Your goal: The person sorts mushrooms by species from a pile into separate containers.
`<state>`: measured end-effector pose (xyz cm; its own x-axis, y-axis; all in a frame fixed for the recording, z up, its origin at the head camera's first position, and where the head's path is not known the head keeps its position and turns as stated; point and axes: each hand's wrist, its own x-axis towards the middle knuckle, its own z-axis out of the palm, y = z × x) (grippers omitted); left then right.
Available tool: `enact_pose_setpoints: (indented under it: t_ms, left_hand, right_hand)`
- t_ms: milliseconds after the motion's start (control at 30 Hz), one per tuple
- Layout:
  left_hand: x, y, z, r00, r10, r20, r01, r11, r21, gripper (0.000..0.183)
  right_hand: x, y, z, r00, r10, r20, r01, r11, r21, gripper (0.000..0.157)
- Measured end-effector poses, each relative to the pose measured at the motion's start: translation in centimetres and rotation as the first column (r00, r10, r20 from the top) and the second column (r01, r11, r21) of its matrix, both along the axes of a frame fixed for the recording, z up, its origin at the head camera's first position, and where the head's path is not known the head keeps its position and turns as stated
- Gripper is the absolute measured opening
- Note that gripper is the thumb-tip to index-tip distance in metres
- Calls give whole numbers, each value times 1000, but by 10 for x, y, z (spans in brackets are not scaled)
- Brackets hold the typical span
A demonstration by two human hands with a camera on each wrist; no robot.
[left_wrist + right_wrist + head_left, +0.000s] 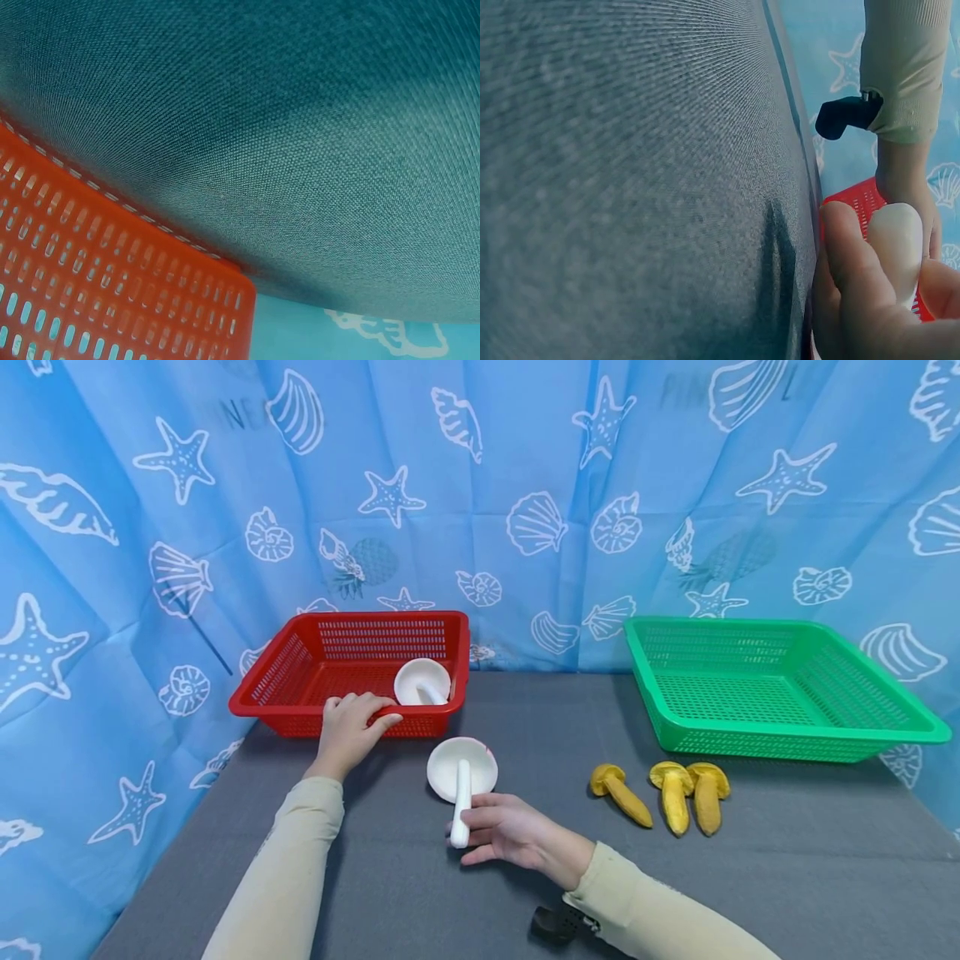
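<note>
My left hand (351,731) grips the front rim of a red basket (352,720), its thumb along the near side. Inside that basket, at the right, sit a white mortar (408,677) and a second pestle (432,693). In front of the basket a white mortar (480,768) stands on the table, with a white pestle (462,802) slanting from its bowl toward me. My right hand (510,832) holds the pestle's near end between thumb and fingers. From the right wrist view, the pestle's rounded end (900,240) shows between the fingers and thumb.
Three yellow mushrooms (675,802) lie on the grey table (405,893) to the right of my right hand. Behind them stands a green basket (750,702) with nothing in it. A blue shell-patterned curtain (510,468) hangs along the back and left.
</note>
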<state>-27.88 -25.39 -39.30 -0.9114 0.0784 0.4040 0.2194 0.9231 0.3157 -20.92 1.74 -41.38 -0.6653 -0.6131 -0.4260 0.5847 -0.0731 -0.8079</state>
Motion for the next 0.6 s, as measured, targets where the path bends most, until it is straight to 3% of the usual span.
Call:
enact_pose_setpoints:
  t_ms: [600]
  left_hand:
    - [0,0,0,1000,1,0,-1,1000,0,42]
  right_hand:
    - [-1,-1,7,997,-47,59,47,999,-2,50]
